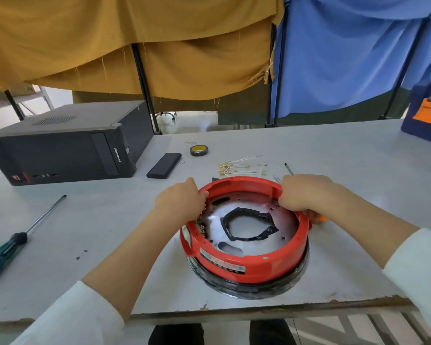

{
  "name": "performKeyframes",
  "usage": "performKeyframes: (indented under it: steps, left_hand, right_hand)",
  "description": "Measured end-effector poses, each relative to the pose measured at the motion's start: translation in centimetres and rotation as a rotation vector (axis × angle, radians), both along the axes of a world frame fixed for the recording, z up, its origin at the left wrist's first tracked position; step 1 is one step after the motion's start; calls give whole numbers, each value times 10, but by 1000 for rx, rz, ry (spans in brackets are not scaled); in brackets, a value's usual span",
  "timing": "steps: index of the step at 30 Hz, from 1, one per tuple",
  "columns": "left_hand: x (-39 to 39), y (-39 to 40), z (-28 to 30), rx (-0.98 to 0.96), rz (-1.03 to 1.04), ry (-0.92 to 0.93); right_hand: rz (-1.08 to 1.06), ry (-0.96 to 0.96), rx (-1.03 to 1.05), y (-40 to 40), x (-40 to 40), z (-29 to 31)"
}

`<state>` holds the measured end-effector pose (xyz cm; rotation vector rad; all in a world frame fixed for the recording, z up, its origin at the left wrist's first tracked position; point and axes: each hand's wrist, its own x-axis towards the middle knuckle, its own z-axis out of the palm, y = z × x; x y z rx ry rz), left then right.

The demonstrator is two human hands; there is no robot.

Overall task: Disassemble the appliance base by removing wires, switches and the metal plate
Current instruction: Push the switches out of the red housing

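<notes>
The red base [244,260] is sitting low and centre in the frame on the worktop [334,170], with the metal plate [281,230] lying inside it. The left hand [182,200] is curling over the base's left rim, fingers reaching inside. The right hand [304,195] is gripping the right rim. Loose wires [239,166] are lying just above the base.
</notes>
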<state>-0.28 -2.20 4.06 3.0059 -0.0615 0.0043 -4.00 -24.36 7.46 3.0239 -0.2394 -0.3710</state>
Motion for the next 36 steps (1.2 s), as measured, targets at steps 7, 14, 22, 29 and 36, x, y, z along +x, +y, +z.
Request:
performKeyframes:
  steps: [7,14,22,29,36]
  left_hand:
    - [-16,-23,-16,36,-33,-77]
    - [-3,-22,-7,-3,-378,-56]
    - [2,-17,-1,-133,-263,-161]
    - [2,-24,-13,-143,-206,-60]
    - [29,-41,-1,-69,-364,-30]
  right_hand:
    - [96,-53,-135,4,2,7]
    - [509,-140,375,22,35,-19]
    - [300,-279,147,9,29,-35]
    - [76,-144,-45,-2,18,-20]
    - [356,-477,409,19,59,-31]
